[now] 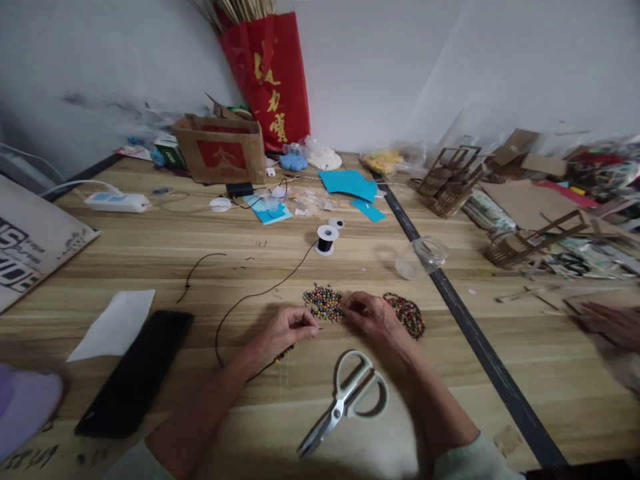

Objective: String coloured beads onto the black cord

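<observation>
My left hand (290, 330) pinches a black cord (235, 305) near its end, with a few colored beads (285, 352) strung below my fingers. The cord runs back to a white spool (328, 235). My right hand (367, 313) is closed at the right edge of a pile of loose multicolored beads (323, 301); whatever its fingertips hold is too small to make out. Just right of that hand lies a coiled strand of beads (407, 315). Scissors (343, 400) with pale handles lie shut between my forearms.
On the left are a black phone (135, 373), white paper (115, 323) and a power strip (117, 202). Behind stand a cardboard box (220, 150) and a red bag (273, 80). Rightward are a clear round container (430, 253), small woven baskets (530, 243) and another person's hand (613, 323).
</observation>
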`<act>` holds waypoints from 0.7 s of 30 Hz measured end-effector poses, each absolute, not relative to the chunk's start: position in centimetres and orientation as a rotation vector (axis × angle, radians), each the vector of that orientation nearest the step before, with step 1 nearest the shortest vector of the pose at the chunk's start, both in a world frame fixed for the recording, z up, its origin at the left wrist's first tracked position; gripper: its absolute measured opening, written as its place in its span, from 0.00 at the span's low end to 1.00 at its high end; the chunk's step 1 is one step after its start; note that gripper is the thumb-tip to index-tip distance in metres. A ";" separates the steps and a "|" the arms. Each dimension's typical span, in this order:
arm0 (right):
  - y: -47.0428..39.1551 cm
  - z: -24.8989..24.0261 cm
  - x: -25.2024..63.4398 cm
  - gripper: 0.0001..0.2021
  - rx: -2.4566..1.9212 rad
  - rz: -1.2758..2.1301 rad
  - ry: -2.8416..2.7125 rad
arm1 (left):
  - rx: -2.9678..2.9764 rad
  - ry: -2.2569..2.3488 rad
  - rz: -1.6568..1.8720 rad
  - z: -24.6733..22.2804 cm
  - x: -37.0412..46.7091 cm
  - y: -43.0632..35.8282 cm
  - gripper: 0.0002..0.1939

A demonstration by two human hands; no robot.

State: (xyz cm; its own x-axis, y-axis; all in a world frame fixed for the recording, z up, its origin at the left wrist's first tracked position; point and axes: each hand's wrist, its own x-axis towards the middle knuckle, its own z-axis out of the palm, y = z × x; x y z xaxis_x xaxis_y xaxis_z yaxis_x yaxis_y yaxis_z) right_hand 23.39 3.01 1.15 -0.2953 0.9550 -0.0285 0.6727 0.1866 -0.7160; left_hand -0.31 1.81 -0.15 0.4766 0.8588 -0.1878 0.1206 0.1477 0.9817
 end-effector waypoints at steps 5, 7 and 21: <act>2.6 1.7 23.0 0.07 -1.621 0.765 -2.153 | 1.332 0.978 0.671 -0.2 -0.3 1.8 0.06; 2.4 1.7 22.8 0.07 -1.644 0.692 -2.190 | 1.331 0.977 0.666 -0.1 -0.3 1.8 0.05; 1.6 2.2 21.9 0.05 -1.606 0.503 -2.197 | 1.330 1.003 0.660 0.1 -0.1 1.9 0.07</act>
